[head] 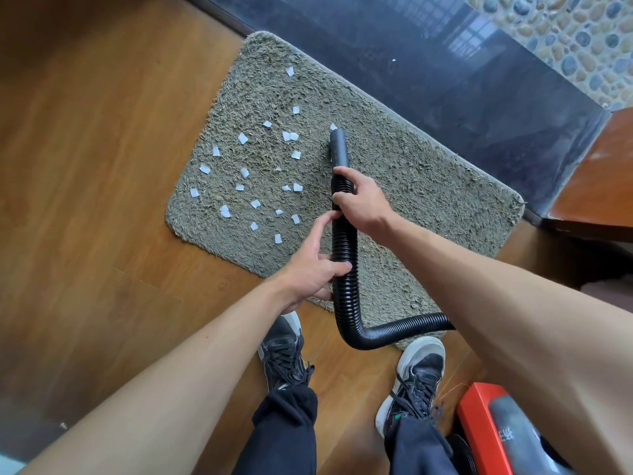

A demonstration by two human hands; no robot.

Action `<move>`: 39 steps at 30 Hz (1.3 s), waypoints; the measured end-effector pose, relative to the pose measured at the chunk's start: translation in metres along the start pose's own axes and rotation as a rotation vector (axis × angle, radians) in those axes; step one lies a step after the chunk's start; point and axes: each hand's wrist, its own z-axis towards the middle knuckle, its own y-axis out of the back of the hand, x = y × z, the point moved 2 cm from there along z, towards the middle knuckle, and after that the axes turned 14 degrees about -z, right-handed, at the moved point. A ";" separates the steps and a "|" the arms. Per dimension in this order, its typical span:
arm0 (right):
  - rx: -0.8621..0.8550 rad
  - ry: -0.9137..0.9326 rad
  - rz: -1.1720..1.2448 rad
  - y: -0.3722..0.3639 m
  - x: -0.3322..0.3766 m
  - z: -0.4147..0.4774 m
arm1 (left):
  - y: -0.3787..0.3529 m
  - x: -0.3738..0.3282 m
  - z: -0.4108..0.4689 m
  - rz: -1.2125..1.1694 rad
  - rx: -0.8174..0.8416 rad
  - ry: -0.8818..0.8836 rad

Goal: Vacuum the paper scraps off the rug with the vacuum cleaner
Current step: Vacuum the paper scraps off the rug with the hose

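Note:
A grey shaggy rug (411, 173) lies on the wooden floor. Several white paper scraps (243, 138) are scattered over its left half. A black ribbed vacuum hose (345, 269) runs up from the lower right and ends in a smooth black nozzle (339, 145). The nozzle tip sits at one scrap near the rug's middle. My right hand (363, 202) grips the hose just behind the nozzle. My left hand (317, 265) holds the hose lower down, thumb over it and index finger stretched along it.
A red and grey vacuum cleaner body (496, 437) stands at the lower right beside my right shoe (416, 375). My left shoe (282, 347) is at the rug's near edge. A dark glossy step (445, 80) borders the rug's far side. Wooden furniture (596, 186) stands at right.

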 end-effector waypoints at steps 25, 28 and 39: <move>0.068 -0.098 0.062 -0.009 -0.005 -0.028 | -0.001 0.011 -0.031 0.040 0.012 0.073; 0.104 -0.074 0.045 -0.014 0.004 -0.028 | 0.006 0.014 -0.037 0.018 0.001 0.064; 0.101 -0.103 0.043 -0.004 0.014 -0.037 | -0.002 0.005 -0.048 0.019 0.012 0.078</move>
